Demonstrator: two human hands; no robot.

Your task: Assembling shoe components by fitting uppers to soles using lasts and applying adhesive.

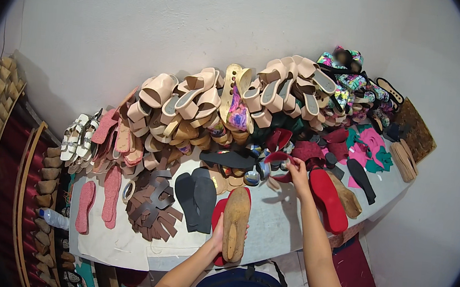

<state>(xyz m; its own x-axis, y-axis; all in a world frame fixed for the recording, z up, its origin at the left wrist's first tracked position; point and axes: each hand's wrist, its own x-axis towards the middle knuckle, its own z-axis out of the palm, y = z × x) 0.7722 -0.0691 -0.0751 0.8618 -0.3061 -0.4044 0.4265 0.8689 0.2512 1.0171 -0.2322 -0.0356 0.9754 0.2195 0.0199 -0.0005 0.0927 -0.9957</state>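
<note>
My left hand (217,236) is wrapped round a worn wooden shoe last (237,221), held upright near the table's front edge. A red sole (217,215) shows behind the last and along its left side. Farther right, my right hand (299,175) pinches a curved dark red shoe strap (279,157) above the table. Right of that forearm lies another red sole (328,201), with a second wooden last (349,201) beside it. Dark grey soles (196,198) lie just left of the held last.
Beige heeled sandals (190,98) are heaped along the table's back. Brown strap pieces (154,213), pink soles (85,207) and a tape roll (128,191) lie left. Pink and green scraps (370,149) lie right. A shelf of lasts (48,173) and a plastic bottle (54,218) are beyond the left edge.
</note>
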